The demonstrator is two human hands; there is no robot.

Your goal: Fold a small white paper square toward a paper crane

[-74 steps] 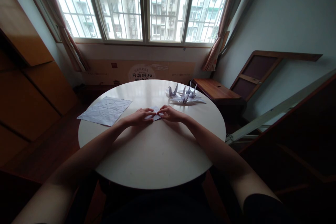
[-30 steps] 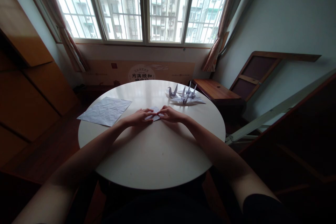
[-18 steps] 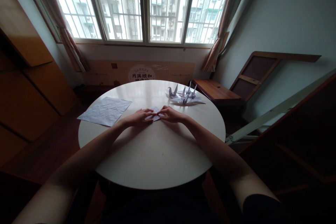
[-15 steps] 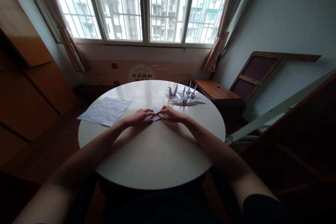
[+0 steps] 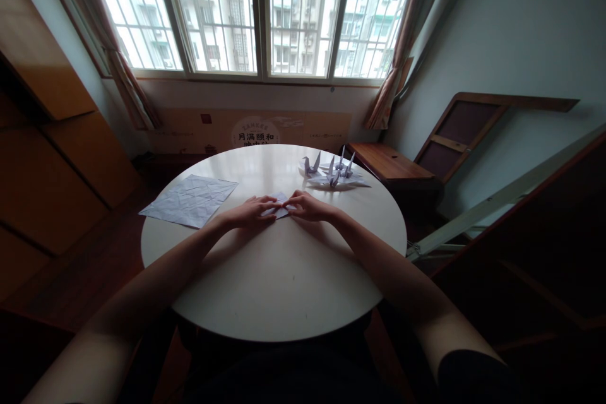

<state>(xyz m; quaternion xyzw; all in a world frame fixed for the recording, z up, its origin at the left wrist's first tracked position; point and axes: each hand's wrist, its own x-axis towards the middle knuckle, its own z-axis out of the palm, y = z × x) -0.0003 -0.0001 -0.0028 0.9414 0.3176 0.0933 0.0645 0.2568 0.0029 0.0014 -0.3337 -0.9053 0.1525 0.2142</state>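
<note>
A small folded piece of origami paper (image 5: 281,212), pale lilac, lies on the round white table (image 5: 284,271) between my hands and is partly covered by them. My left hand (image 5: 252,211) grips its left side, with the fingers stretched toward the middle. On the right side, my right hand (image 5: 307,206) pinches the paper with bent fingers. The fingertips of both hands nearly meet over it. Which folds lie under them I cannot make out.
Creased, flat paper (image 5: 192,199) lies at the table's left, its corner past the edge. Several folded paper cranes (image 5: 332,178) stand at the back right. Beyond the table are a wooden bench (image 5: 388,160) on the right and a cardboard panel (image 5: 213,129) under the window.
</note>
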